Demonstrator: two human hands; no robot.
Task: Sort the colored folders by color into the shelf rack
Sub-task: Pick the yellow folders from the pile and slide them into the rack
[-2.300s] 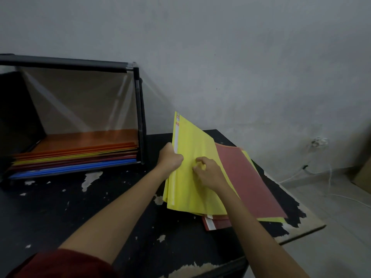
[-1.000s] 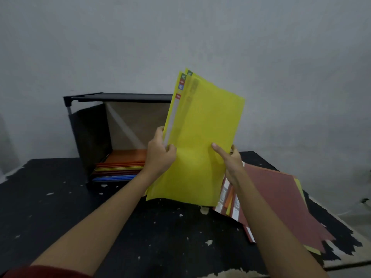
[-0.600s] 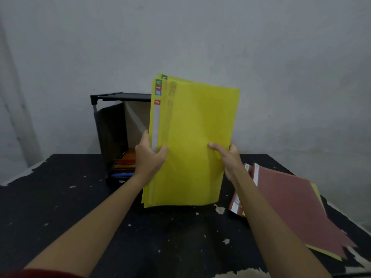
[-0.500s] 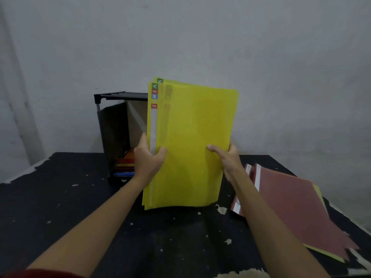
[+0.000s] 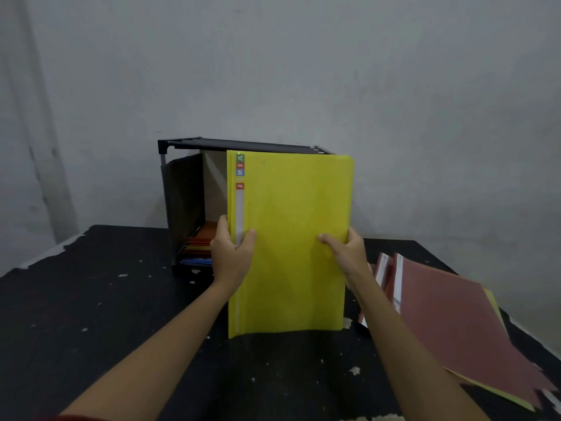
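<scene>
Two grips hold a stack of yellow folders (image 5: 291,238) upright, spine edge to the left, its bottom edge at or just above the black tabletop (image 5: 91,299); which, I cannot tell. The left grip (image 5: 232,258) is clamped on the spine edge, thumb on the near face. The right grip (image 5: 346,256) pinches the opposite edge the same way. The yellow folders stand just in front of the black shelf rack (image 5: 243,144), hiding most of its opening. At the rack's bottom lie flat folders (image 5: 197,247) in orange, yellow, red and blue layers. On the tabletop to the right lies a loose pile (image 5: 449,323) topped by a reddish-brown folder, a yellow one beneath.
</scene>
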